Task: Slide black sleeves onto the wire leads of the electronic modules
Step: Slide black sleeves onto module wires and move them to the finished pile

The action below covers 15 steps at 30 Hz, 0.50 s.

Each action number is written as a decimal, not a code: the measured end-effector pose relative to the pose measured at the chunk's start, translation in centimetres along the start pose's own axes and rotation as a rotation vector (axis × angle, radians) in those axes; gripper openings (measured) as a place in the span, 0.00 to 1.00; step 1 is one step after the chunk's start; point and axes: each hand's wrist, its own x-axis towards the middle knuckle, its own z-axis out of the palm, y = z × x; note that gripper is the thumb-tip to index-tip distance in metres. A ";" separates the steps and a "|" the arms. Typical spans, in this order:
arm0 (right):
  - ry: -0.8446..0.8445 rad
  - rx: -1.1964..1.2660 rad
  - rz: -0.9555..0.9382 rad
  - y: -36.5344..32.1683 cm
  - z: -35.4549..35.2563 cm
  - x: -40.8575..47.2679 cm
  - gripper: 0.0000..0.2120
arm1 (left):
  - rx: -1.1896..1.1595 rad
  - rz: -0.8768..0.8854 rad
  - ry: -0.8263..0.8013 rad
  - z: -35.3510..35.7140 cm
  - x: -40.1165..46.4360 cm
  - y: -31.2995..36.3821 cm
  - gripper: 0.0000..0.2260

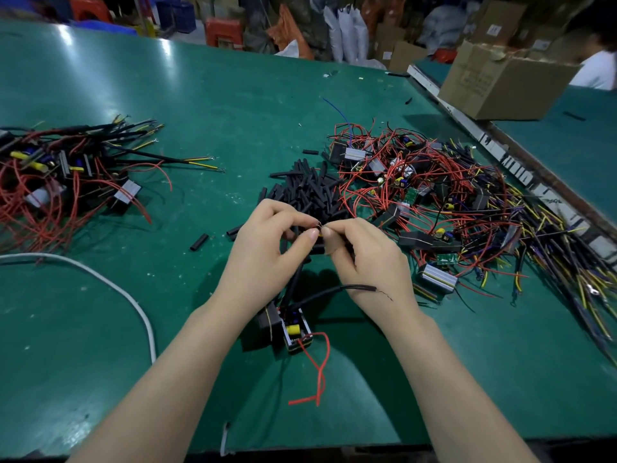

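Glossy green table (233, 105), matt black sleeves (310, 190) probably rubbery plastic, a brown cardboard box (500, 85), creased

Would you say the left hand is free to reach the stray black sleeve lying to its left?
Probably not yet: the left hand is pinching a lead with the right hand. The path to the stray sleeve looks clear.

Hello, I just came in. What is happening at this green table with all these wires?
A person is fitting black sleeves onto module leads. The left hand and right hand meet above the green table, pinching a black sleeve and a wire tip together. The module being worked on hangs just below the hands, its red wire trailing down. Loose sleeves lie behind the hands, unsleeved modules to the right, and sleeved ones to the left.
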 end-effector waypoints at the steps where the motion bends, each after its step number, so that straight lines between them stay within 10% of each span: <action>1: 0.028 -0.046 -0.020 -0.1 0.0 0.1 0.12 | 0.008 0.011 0.011 0.1 0.0 0.1 0.06; 15: 0.063 0.018 -0.004 0.5 0.2 0.2 0.04 | -0.221 -0.189 0.001 0.3 0.1 0.3 0.07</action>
